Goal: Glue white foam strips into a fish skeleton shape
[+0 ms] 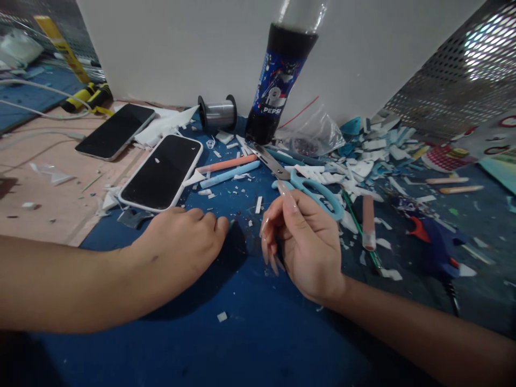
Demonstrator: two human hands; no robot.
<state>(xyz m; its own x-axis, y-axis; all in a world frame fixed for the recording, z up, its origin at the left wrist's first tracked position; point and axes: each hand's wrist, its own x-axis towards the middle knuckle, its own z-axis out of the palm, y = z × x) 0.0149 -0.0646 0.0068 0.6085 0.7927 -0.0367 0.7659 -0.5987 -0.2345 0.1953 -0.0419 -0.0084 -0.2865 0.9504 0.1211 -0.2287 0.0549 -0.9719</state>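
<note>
My left hand [183, 239] rests low over the blue mat [181, 349], back upward, with its fingers curled under. Whatever those fingers hold, if anything, is hidden. To its right, my right hand [308, 242] is turned on its side, fingers loosely bent and thumb apart; nothing shows in it. Right behind it lie scissors [318, 196] with light blue handles, blades pointing away. A white-edged phone [163, 172] lies face up just beyond my left hand. Between the phone and the scissors are an orange stick [228, 163] and a light blue stick [229, 174].
A Pepsi bottle [278, 80] stands by the white wall panel, next to a wire spool [218, 113]. A second phone [115, 131] lies at left. White scraps [374, 145] pile up at the right, near a blue glue gun [437, 247] and a brush [357, 220].
</note>
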